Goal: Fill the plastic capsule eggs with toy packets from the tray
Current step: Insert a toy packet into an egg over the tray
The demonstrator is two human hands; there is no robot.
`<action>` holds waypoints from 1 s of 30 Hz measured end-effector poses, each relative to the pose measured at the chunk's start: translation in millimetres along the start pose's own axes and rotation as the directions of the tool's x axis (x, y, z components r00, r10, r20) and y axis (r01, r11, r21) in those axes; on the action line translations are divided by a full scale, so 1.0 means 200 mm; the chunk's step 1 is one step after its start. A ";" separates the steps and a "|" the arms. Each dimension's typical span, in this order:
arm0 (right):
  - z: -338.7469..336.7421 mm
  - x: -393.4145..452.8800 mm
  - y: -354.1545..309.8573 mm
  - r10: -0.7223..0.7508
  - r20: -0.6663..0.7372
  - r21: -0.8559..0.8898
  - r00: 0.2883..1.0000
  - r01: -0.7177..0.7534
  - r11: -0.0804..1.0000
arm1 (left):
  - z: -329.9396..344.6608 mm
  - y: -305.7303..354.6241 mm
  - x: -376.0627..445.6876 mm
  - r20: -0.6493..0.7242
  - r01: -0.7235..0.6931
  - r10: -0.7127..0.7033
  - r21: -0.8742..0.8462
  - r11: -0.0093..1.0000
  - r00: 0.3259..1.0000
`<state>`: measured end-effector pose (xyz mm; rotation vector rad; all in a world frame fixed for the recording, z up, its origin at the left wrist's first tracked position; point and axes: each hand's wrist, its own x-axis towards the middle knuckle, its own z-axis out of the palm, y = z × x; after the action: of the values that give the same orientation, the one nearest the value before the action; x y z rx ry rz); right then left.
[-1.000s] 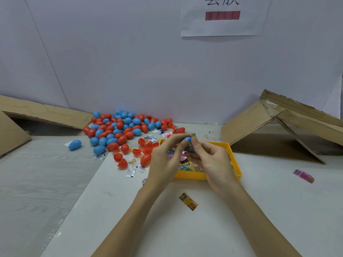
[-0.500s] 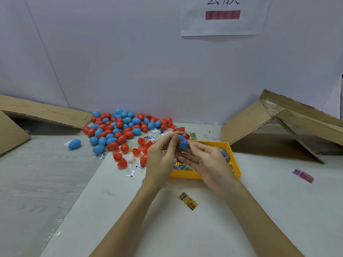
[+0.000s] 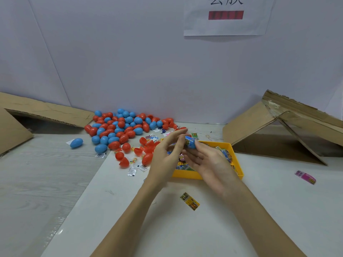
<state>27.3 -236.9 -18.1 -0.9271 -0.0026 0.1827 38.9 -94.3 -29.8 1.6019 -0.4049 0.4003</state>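
Observation:
My left hand [image 3: 167,154] and my right hand [image 3: 207,164] meet above the yellow tray [image 3: 238,164], which holds several printed toy packets [image 3: 225,153]. Between their fingertips sits a blue capsule egg [image 3: 191,142] with a printed packet at its left end. Left fingers press that end and a right fingertip touches the other. How far in the packet sits, I cannot tell. A pile of blue and red capsule eggs [image 3: 120,127] lies at the back left. Open red halves [image 3: 148,148] and small packets lie beside the tray.
A lone blue egg [image 3: 76,142] rests far left. One yellow packet [image 3: 189,200] lies on the white table near me and a pink packet [image 3: 305,177] at the right. Cardboard boxes stand at the left [image 3: 42,112] and right [image 3: 278,127] against the wall.
Both hands have opened out and lifted slightly off the tray. The blue egg with its packet now shows between the fingertips, and my right palm has turned more upward.

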 end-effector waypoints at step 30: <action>-0.05 0.00 0.03 -0.373 0.032 -0.619 0.927 0.311 0.721 | -0.04 -0.04 0.00 0.094 -0.170 0.149 0.279 0.945 0.984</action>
<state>28.0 -240.9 -27.7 -1.5764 -0.1557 -0.2330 41.9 -86.2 -36.8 1.8759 -0.5534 0.5454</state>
